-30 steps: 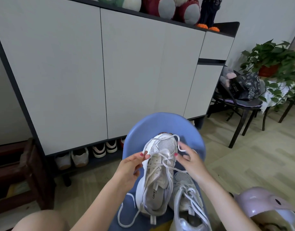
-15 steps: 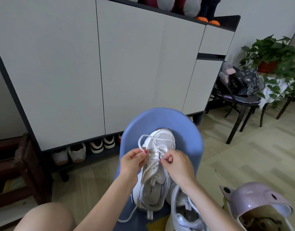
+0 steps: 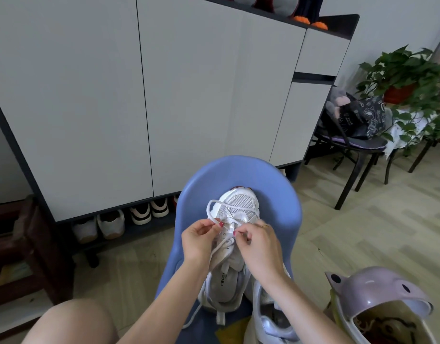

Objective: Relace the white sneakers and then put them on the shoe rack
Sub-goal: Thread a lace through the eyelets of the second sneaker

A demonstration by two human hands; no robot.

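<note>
Blue chair (image 3: 276, 184) rim encloses sneaker (image 3: 236, 219), hands (image 3: 235, 238).

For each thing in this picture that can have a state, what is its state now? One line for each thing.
left hand: pinches the white lace
right hand: pinches the lace
white lace: loose, looped over the toe
sneaker on the blue chair: being laced, not tied
second sneaker: lies beside it, untouched
cabinet doors: closed
purple bin: lid open
</note>
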